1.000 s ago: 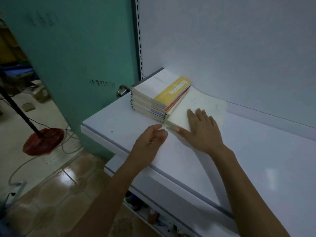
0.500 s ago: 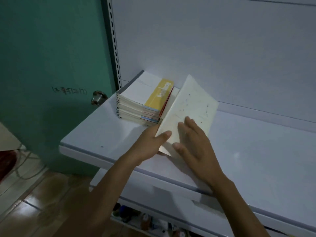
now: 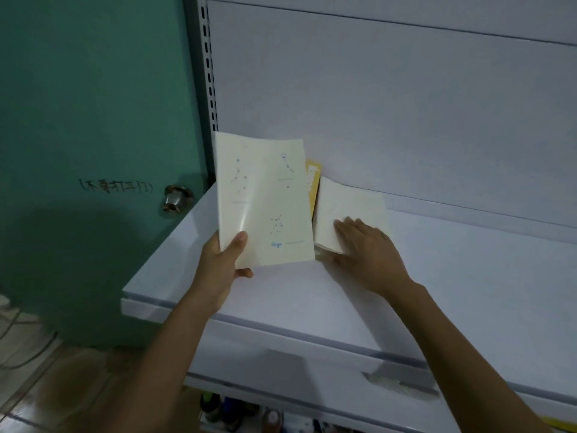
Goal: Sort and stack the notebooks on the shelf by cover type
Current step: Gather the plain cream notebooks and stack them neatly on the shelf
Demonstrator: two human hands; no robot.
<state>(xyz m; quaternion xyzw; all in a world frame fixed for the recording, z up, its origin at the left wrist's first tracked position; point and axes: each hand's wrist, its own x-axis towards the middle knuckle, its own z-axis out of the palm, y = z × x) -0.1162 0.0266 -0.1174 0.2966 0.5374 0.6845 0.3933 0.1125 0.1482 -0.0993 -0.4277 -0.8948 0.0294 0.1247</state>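
The left hand (image 3: 223, 264) is holding a cream notebook (image 3: 263, 201) upright over the left end of the shelf (image 3: 437, 292). Its grip is clamped on the lower left corner, thumb on the star-chart cover and fingers behind. The right hand (image 3: 365, 248) is lying flat, fingers straight and clasping nothing, on a cream pile (image 3: 349, 204) resting on the shelf just to the right.

The step appears to be matching this cover to its pile. To do it well, the person should be checking the cover, then lowering the notebook square onto the matching pile. The right hand should be lifting clear only as it arrives, so the pile is not sliding and the edges are lining up.

The notebook is hiding whatever is lying behind it; only a strip of yellow cover (image 3: 313, 189) is showing between it and the pile. The pile's print is too faint to read, and its count is unclear.
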